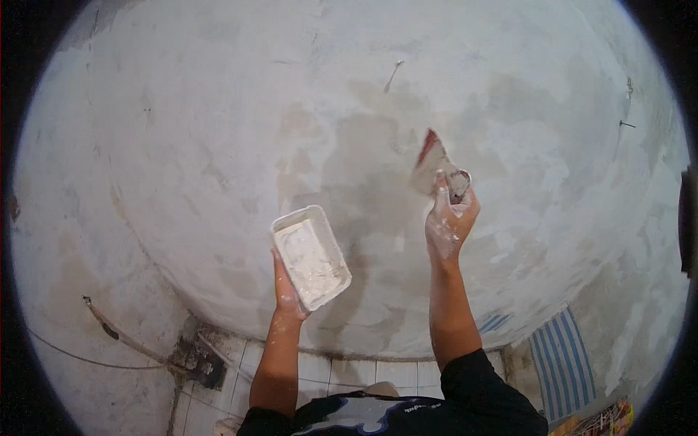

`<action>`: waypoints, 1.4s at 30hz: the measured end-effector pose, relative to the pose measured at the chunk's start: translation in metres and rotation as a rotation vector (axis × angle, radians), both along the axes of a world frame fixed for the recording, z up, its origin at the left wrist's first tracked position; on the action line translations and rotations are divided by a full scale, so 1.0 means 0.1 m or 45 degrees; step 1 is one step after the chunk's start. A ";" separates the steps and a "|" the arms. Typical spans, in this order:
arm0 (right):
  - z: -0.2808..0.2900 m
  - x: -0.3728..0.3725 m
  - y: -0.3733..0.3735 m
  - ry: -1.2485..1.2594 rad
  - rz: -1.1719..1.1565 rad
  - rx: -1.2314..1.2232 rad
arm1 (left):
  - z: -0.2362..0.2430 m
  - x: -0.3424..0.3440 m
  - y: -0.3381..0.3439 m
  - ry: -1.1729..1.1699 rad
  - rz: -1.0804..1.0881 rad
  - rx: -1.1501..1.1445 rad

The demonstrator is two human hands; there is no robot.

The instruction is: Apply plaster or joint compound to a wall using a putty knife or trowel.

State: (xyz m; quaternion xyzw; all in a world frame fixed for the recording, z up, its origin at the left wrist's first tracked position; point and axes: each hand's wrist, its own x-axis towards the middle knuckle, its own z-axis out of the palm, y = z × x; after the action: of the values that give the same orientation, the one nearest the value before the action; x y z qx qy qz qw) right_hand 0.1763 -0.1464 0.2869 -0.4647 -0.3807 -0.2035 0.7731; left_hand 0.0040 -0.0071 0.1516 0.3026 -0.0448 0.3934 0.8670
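My left hand [287,287] grips the side of a white plastic tub [334,243] with pale, wet paste inside. Higher and to the right, my right hand [451,218], smeared with white, is closed on the handle of a wide putty knife [429,161]. The knife's reddish, paste-coated blade is angled up against or very near the patchy pale wall [313,123]; contact is unclear. Darker damp-looking patches show on the wall around the blade and between my hands.
A thin fitting [395,73] and a nail [626,124] stick from the wall. Lower left are cords [102,362] and a dark opening [200,363]; lower right hangs blue-striped cloth [560,363] above colourful clutter [603,418]. White floor tiles [352,370] run along the wall's foot.
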 end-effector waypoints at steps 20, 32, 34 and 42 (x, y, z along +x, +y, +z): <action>0.22 1.27 -0.06 -0.461 -1.038 -0.227 | 0.16 -0.02 -0.13 -0.086 0.401 -0.168; -0.27 0.83 0.46 -1.010 -0.832 -0.925 | 0.20 0.03 -0.05 -0.095 0.342 -0.137; 0.06 1.09 0.21 -0.923 -1.074 -0.565 | 0.21 -0.01 -0.11 -0.085 0.350 -0.168; -0.45 0.70 0.78 -1.275 -1.062 -0.618 | 0.19 0.00 -0.01 -0.067 0.288 -0.158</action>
State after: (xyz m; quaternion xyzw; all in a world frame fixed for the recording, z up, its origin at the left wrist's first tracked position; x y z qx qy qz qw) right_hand 0.2466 -0.0679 0.2423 -0.5820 -0.5159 -0.5826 0.2361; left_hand 0.0039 -0.0081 0.1708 0.2412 -0.0086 0.4984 0.8327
